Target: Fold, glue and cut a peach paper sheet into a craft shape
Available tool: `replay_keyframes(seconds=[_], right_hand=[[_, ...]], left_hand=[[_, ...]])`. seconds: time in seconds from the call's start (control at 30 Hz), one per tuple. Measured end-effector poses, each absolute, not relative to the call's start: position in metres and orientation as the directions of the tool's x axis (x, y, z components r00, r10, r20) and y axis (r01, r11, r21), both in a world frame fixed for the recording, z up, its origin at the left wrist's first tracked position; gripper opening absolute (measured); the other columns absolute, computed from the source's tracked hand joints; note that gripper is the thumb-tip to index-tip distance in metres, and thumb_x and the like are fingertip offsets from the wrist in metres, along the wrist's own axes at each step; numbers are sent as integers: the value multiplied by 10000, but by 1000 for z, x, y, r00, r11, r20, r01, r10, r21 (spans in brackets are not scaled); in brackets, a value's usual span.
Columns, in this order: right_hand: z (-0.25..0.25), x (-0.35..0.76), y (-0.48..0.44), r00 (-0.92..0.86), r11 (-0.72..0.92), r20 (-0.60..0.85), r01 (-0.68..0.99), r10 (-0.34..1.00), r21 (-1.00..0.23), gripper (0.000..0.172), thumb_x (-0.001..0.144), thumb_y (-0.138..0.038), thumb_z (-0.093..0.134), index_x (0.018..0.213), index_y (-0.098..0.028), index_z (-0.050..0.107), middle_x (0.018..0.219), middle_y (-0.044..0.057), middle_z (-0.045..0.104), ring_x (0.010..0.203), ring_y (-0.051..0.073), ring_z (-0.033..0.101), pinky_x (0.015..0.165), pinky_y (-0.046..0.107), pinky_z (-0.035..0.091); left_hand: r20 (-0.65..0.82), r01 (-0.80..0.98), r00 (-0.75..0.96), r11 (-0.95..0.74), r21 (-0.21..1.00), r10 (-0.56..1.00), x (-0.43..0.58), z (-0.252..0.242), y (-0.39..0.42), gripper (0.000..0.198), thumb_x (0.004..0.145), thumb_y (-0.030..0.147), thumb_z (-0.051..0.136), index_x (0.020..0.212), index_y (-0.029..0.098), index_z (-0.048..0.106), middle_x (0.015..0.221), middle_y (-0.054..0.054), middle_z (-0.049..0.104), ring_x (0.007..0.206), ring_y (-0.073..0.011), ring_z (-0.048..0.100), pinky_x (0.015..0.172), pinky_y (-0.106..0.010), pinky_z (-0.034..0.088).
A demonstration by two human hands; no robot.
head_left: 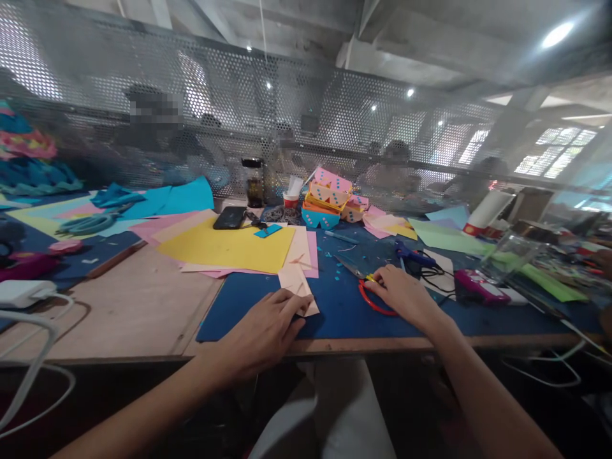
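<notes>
My left hand [265,328] lies on the mat's front part, its fingers bent over the near end of a folded strip of peach paper [292,280]. Thumb and forefinger close on that end; part of the strip is hidden beneath them. To the right, my right hand [404,294] has its fingers closed around scissors with red-and-yellow handles [364,299]. Their blades [351,266] point away to the left, apart from the strip. Behind the strip lies a sheet of yellow paper [229,245] on top of pink and peach sheets.
A blue glue gun [415,254] with a black cord and a purple-and-white device [482,287] lie at right. Decorated paper pieces [327,197] are stacked at the back, near a dark bottle [253,185] and a phone [230,217]. White cables [29,363] hang at left.
</notes>
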State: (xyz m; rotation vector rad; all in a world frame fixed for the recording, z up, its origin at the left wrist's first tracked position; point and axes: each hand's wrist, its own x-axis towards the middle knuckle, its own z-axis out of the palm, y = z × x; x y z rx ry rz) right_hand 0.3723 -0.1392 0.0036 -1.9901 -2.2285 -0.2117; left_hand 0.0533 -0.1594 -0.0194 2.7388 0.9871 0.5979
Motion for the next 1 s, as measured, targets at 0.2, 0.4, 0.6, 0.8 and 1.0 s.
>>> replay_keyframes(seconds=[0.2, 0.4, 0.6, 0.8, 1.0], right_hand=[[18, 370, -134, -92, 89, 105, 996, 990, 29, 318, 910, -488, 610, 972, -183, 678, 980, 108, 685, 901, 270, 647, 705, 318, 376], [19, 365, -132, -32, 38, 118, 998, 993, -54, 309, 826, -476, 649, 870, -172, 683, 910, 121, 700, 854, 281, 660, 669, 314, 350], [19, 380, -138, 90, -23, 197, 947, 976, -320, 343, 814, -479, 617, 960, -169, 617, 873, 109, 698, 797, 263, 661, 665, 310, 396], [16, 354, -152, 97, 170, 261, 536, 961, -827, 422, 903, -516, 520, 1157, -182, 478, 950, 54, 648, 722, 139, 606, 599, 238, 461], [6, 274, -178, -57, 140, 161, -264, 985, -954, 458, 684, -299, 851, 943, -210, 483, 754, -67, 464, 576, 52, 435, 521, 174, 348]], left_hand=[[322, 567, 703, -773, 286, 634, 53, -20, -160, 348, 1020, 210, 411, 1362, 203, 477, 1211, -78, 631, 1123, -221, 560, 954, -369, 479], [295, 576, 701, -759, 302, 649, 55, -22, -157, 328, 1038, 249, 379, 1342, 204, 493, 1189, -77, 638, 1097, -229, 565, 955, -384, 475], [272, 580, 698, -746, 328, 663, 55, -20, -157, 308, 1043, 250, 367, 1310, 208, 514, 1184, -76, 639, 1109, -241, 558, 964, -396, 468], [287, 571, 700, -754, 325, 653, 55, -21, -156, 319, 1050, 245, 345, 1322, 201, 505, 1178, -85, 634, 1088, -248, 558, 954, -414, 466], [314, 535, 713, -776, 334, 627, 54, -22, -155, 310, 1044, 238, 373, 1320, 209, 511, 1128, -82, 643, 1070, -240, 560, 919, -391, 480]])
